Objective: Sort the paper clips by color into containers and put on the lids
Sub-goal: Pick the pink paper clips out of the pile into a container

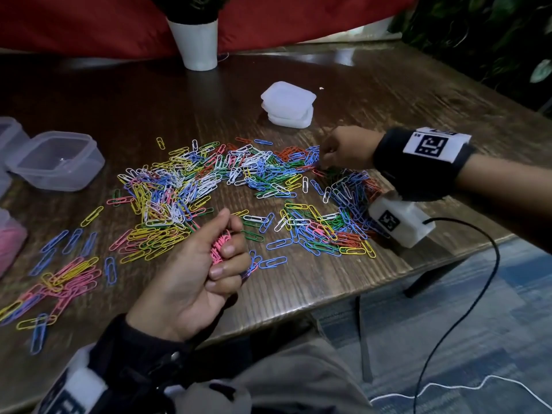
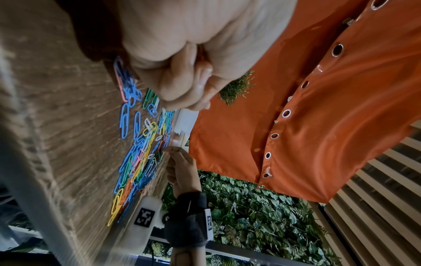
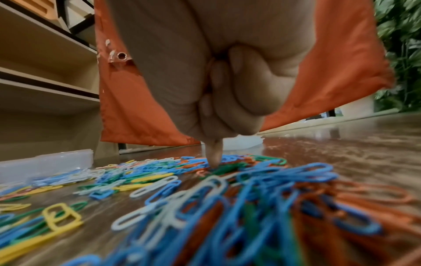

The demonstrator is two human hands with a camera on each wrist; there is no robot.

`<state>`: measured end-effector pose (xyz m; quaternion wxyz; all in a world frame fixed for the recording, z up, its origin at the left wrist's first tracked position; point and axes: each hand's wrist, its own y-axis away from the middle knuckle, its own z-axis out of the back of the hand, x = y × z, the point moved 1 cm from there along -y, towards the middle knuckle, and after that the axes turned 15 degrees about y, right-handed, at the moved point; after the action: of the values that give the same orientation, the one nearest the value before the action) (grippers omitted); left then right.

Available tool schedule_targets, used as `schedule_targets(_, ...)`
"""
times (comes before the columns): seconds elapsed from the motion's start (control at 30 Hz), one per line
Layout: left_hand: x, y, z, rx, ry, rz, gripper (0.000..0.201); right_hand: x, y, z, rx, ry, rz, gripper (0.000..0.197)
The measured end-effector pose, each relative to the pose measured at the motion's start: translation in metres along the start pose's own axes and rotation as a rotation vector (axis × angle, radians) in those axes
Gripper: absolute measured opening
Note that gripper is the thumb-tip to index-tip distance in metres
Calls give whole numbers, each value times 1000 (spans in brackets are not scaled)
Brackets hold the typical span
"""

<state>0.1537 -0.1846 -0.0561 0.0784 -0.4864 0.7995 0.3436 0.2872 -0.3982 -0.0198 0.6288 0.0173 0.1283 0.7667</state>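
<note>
A wide heap of mixed-colour paper clips (image 1: 209,186) covers the middle of the wooden table (image 1: 298,294). My left hand (image 1: 230,264) hovers palm-up near the front edge and grips a bundle of pink clips (image 1: 218,248) in its curled fingers (image 2: 189,84). My right hand (image 1: 328,158) reaches into the far right part of the heap. Its index fingertip (image 3: 214,160) presses down among green, orange and blue clips (image 3: 230,168), and the other fingers are curled into the palm. I see no clip held in it.
An empty clear container (image 1: 56,159) stands at the left, and another with pink clips (image 1: 9,243) sits at the left edge. A stack of white lids (image 1: 288,104) lies behind the heap and a white plant pot (image 1: 197,43) beyond it. The table's edge runs close by on the right.
</note>
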Motion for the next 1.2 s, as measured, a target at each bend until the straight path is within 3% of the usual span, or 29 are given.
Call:
schedule_targets(0.17, 0, 1, 0, 8, -2, 4, 20, 7, -5, -6, -21, 89, 8, 29)
schedule_targets(0.33, 2, 0, -2, 5, -9, 0, 19, 20, -7, -5, -31, 153, 28, 15)
schedule_targets(0.47, 3, 0, -4, 31, 3, -7, 18, 18, -5, -4, -4, 91, 18, 16)
schedule_targets(0.53, 1, 0, -2, 41, 26, -10, 18, 6, -4, -3, -20, -164, -41, 15)
schedule_targets(0.63, -1, -2, 2, 111, 126, 41, 35, -15, 11, 6, -5, -923, -239, 39)
schedule_targets(0.7, -2, -2, 3, 163, 160, 76, 47, -26, 26, 13, 105, -1365, -249, 30)
schedule_targets(0.77, -1, -3, 3, 186, 157, 84, 47, -31, 44, 17, 195, -1613, -187, 12)
schedule_targets(0.83, 1, -1, -1, 190, 152, 89, 40, -32, 60, 13, 252, -1701, -136, 11)
schedule_targets(0.93, 7, 0, -8, 103, 79, 72, 21, -29, 74, -1, 301, -1696, -168, 13)
schedule_targets(1.0, 11, 1, -9, 57, 24, 50, 21, -24, 79, -10, 277, -1595, -215, 21)
schedule_targets(1.13, 16, 0, -8, 44, 7, 43, 22, 2, 87, -20, 169, -1048, -80, 29)
schedule_targets(1.2, 17, 0, -7, 56, 9, 47, 22, 15, 86, -21, 200, -905, 27, 36)
